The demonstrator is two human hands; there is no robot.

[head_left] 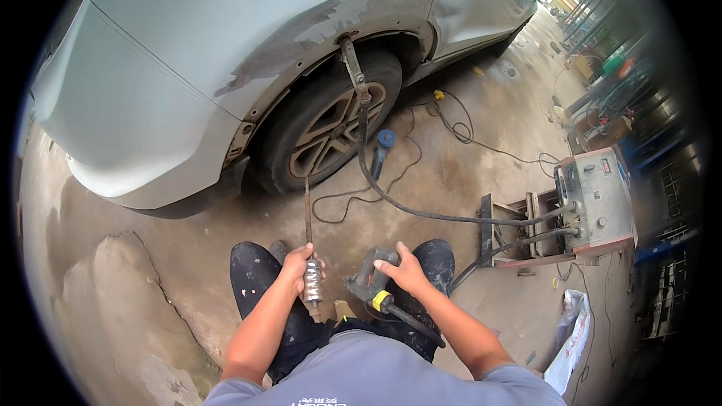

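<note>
Concrete floor, grey welder box right

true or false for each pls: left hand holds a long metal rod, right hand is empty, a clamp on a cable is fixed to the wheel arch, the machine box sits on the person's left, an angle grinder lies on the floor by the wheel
1. The left hand holds a long metal rod: true.
2. The right hand is empty: false, it grips a grey gun-shaped tool.
3. A clamp on a cable is fixed to the wheel arch: true.
4. The machine box sits on the person's left: false, it is on their right.
5. An angle grinder lies on the floor by the wheel: true.
</note>
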